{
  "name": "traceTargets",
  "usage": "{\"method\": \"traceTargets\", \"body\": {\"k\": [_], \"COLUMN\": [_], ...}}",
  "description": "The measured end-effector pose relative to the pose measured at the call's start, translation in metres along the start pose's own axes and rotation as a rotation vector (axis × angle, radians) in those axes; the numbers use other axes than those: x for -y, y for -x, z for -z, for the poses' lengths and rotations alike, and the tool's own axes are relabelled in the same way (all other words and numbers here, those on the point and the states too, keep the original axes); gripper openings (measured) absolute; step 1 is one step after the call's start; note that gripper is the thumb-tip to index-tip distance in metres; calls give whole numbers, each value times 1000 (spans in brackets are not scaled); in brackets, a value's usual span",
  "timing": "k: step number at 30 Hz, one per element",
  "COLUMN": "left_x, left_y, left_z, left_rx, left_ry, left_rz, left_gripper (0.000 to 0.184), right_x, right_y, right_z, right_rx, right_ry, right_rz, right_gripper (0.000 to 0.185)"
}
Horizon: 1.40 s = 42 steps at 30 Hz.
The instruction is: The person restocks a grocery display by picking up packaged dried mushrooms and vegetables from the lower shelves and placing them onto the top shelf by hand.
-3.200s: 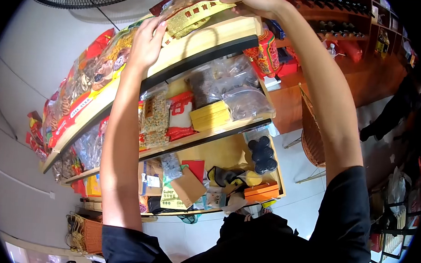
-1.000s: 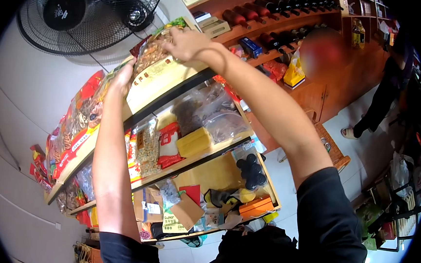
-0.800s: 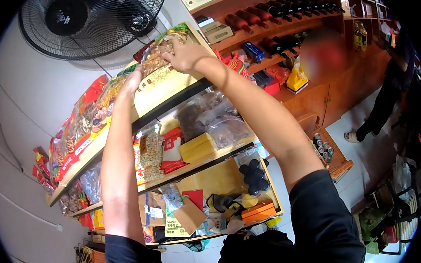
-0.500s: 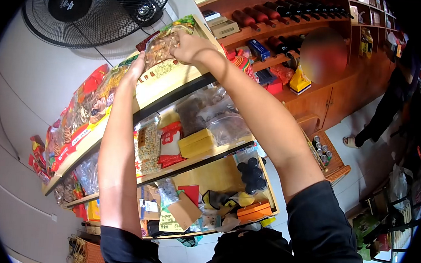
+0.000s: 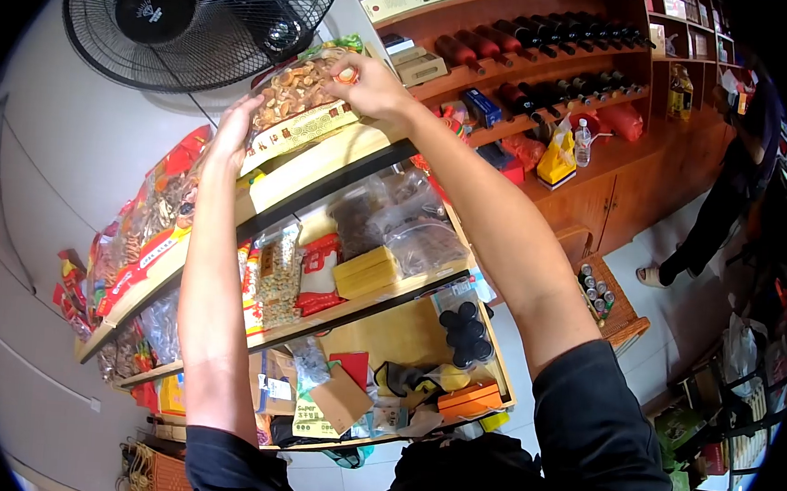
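On the top shelf (image 5: 326, 161) lies a clear bag of dried brown pieces (image 5: 295, 93) with a yellow printed lower band. My left hand (image 5: 235, 129) rests against the bag's left end, its fingers close together. At the right end, my right hand (image 5: 368, 87) has its fingers curled on the bag, and a small round red-and-white spot shows at the fingertips. Further left along the same shelf are more clear bags of dried goods (image 5: 164, 202) with a red and yellow label strip.
Lower shelves hold a red and white bag (image 5: 320, 272), a yellow block (image 5: 366, 273), black-lidded jars (image 5: 467, 335) and an orange box (image 5: 470, 401). A fan (image 5: 157, 7) stands behind. Right are wine racks (image 5: 554, 38), a wicker stool (image 5: 622, 307) and another person (image 5: 726, 191).
The bag has tipped up at the shelf's front, showing more of its contents and band. My right hand's fingers have curled more. Earlier, the view swung, bringing the fan and wine racks in.
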State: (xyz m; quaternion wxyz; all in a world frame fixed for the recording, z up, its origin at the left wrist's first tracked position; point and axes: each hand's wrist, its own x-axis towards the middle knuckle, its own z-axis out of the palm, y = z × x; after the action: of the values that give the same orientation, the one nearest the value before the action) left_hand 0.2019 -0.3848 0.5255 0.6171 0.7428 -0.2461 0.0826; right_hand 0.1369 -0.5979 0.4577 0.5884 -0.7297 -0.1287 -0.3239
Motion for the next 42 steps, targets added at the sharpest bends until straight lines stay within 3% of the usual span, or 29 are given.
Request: {"method": "traceTargets", "body": {"k": [2, 6, 10, 12, 15, 19, 20, 22, 25, 26, 28, 30, 32, 33, 36, 40, 41, 42], "left_x": [-4, -12, -21, -5, -11, -16, -16, -18, -17, -14, 2, 19, 40, 80, 212, 284, 291, 297], "left_y": [4, 14, 31, 18, 50, 94, 108, 133, 178, 194, 225, 255, 279, 295, 359, 451, 473, 491], "left_z": [2, 2, 6, 28, 26, 27, 26, 27, 27, 26, 26, 28, 30, 50, 86, 54, 48, 45], "left_rx": [-11, 58, 27, 149, 25, 45, 37, 81, 51, 41, 37, 67, 55, -122, -358, -362, -335, -309], "left_ry": [-11, 83, -25, 8, -150, -129, -130, -111, -86, -56, 60, 299, 438, 122, 408, 616, 666, 705], "left_rz": [-25, 23, -16, -33, -64, -49, -37, -167, -222, -273, -315, -225, -165, -64, 260, 581, 654, 710], "left_gripper": [56, 50, 52, 57, 61, 62, 62, 61, 58, 58, 62, 62, 64, 65, 63, 60, 59, 58], "right_x": [-12, -16, 11, 14, 34, 52, 59, 60, 79, 76, 60, 55, 42, 37, 17, 2, -3, -9], "right_y": [-12, -13, 8, 16, 52, 108, 124, 153, 202, 218, 246, 284, 311, 325, 367, 416, 428, 440], "right_z": [1, 4, 7, 6, 10, 3, 6, -2, -1, -5, -9, -17, -24, -27, -50, -75, -80, -84], "right_rx": [-15, -46, -76, -30, 39, 20, 131, -72, -69, -75, -97, -96, -64, -35, -22, 404, 403, 534], "right_ry": [3, -279, -223, -284, -213, -162, -173, -82, -15, -132, -43, -54, -33, -7, 56, -68, -69, -124], "right_rz": [69, 223, 166, 131, 154, 207, 90, 458, 352, 335, 495, 459, 603, 655, 850, 772, 752, 653], "right_gripper": [34, 26, 22, 18, 14, 14, 16, 16, 19, 21, 20, 19, 20, 20, 25, 20, 20, 22]}}
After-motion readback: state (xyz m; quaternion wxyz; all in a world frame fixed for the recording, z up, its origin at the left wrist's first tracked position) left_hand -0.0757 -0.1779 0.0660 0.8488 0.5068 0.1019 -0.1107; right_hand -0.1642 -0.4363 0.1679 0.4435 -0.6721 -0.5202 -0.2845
